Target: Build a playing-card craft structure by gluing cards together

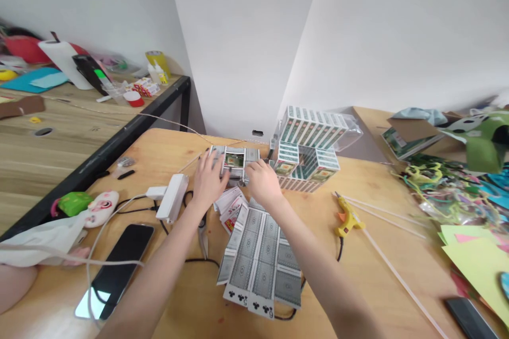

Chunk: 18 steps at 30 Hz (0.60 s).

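Note:
My left hand [207, 179] and my right hand [261, 182] both rest on a small assembly of card boxes [234, 161] at the back of the wooden table [369, 275]. The fingers of each hand curl round its sides. A sheet of joined playing cards [260, 259], backs up, lies below my forearms. Loose cards [230, 205] sit between my wrists. A larger structure of stacked card boxes [308, 148] stands just right of my right hand.
A yellow glue gun [347, 218] and thin sticks [392, 270] lie to the right. White charger [172, 197], cables and a black phone [117, 270] lie left. Coloured paper and scraps [461, 196] crowd the right edge. A second desk [59, 127] stands left.

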### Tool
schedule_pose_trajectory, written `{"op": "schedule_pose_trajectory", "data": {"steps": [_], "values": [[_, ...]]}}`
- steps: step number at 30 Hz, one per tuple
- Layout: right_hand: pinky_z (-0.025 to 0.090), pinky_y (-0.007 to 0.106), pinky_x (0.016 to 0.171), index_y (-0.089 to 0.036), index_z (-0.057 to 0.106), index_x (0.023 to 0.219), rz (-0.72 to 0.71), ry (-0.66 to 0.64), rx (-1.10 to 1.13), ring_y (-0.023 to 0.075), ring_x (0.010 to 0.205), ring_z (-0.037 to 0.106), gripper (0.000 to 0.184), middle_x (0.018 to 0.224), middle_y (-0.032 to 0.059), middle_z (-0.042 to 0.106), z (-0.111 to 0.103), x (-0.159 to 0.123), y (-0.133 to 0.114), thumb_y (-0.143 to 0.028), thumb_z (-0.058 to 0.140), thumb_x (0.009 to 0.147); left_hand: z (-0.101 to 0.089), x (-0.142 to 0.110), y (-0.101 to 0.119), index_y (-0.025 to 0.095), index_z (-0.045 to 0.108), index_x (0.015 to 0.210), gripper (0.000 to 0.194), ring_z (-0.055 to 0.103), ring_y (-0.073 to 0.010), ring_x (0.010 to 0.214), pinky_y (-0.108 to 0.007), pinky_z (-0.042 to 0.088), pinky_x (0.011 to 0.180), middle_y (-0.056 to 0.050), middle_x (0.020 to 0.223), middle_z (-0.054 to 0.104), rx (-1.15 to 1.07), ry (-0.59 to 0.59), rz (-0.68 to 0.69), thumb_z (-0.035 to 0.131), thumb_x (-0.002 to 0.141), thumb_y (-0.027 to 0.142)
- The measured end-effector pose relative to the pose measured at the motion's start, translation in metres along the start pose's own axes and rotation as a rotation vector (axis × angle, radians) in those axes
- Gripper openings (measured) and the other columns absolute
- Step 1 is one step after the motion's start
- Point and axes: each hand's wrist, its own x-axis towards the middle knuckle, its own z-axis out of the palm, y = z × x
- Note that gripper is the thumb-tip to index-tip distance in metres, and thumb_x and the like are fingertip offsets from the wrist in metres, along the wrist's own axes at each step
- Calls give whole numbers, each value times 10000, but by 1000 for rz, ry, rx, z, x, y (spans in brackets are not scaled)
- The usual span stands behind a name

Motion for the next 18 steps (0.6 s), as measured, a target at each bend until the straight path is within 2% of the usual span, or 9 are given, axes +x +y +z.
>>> {"op": "schedule_pose_trajectory", "data": {"steps": [2, 3, 6, 9, 11, 13, 15, 18], "values": [[427, 298, 817, -157, 669, 924, 128, 112, 143, 219, 948, 550, 348, 983, 109, 666, 6, -37, 13, -24, 397, 752, -4, -6, 6, 238, 463, 1282, 478, 229, -284, 1347, -507, 146, 1106, -75, 1386, 413, -1, -76, 166, 468, 832, 399], [435, 283, 816, -179, 673, 912, 187, 162, 220, 203, 941, 565, 368, 980, 92, 673, 11, -57, 20, -23, 385, 745, -4, -7, 8, 254, 479, 1267, 463, 262, -283, 1332, -519, 135, 1105, -71, 1353, 456, -1, -109, 195, 487, 824, 390], [460, 273, 815, -226, 674, 863, 406, 304, 416, 169, 919, 603, 361, 954, 61, 687, 23, -116, 39, -83, 358, 763, 3, -4, 10, 259, 509, 1239, 413, 351, -270, 1281, -517, 174, 1091, -81, 1270, 539, 13, -151, 168, 490, 831, 321], [466, 345, 857, -251, 666, 730, 625, 416, 487, 193, 905, 619, 325, 885, 68, 695, 35, -168, 55, -155, 358, 771, 11, 10, 6, 251, 515, 1233, 401, 338, -266, 1287, -506, 179, 1088, -74, 1264, 547, 56, -139, 113, 480, 835, 292], [462, 394, 870, -239, 662, 722, 744, 452, 530, 222, 932, 611, 286, 901, 91, 690, 42, -195, 62, -209, 383, 775, 15, 21, 1, 249, 525, 1220, 402, 328, -261, 1292, -485, 193, 1085, -58, 1268, 548, 59, -150, 92, 495, 820, 277], [506, 385, 767, -213, 665, 870, 882, 464, 640, 232, 905, 616, 272, 976, 110, 672, 50, -215, 65, -294, 420, 786, 17, 31, -4, 247, 529, 1209, 408, 313, -258, 1301, -487, 177, 1089, -49, 1281, 540, 51, -163, 95, 506, 802, 259], [526, 356, 655, -193, 644, 974, 983, 404, 782, 228, 808, 637, 333, 975, 116, 670, 59, -225, 62, -400, 470, 778, 18, 38, -8, 244, 532, 1195, 414, 309, -252, 1306, -510, 124, 1097, -49, 1280, 542, 37, -165, 97, 516, 781, 246], [527, 320, 589, -165, 594, 1079, 1016, 291, 971, 213, 733, 650, 485, 1002, 126, 662, 71, -228, 51, -498, 539, 732, 19, 43, -14, 236, 552, 1159, 405, 324, -246, 1300, -508, 68, 1107, -53, 1273, 548, -1, -164, 100, 540, 755, 272]]}}
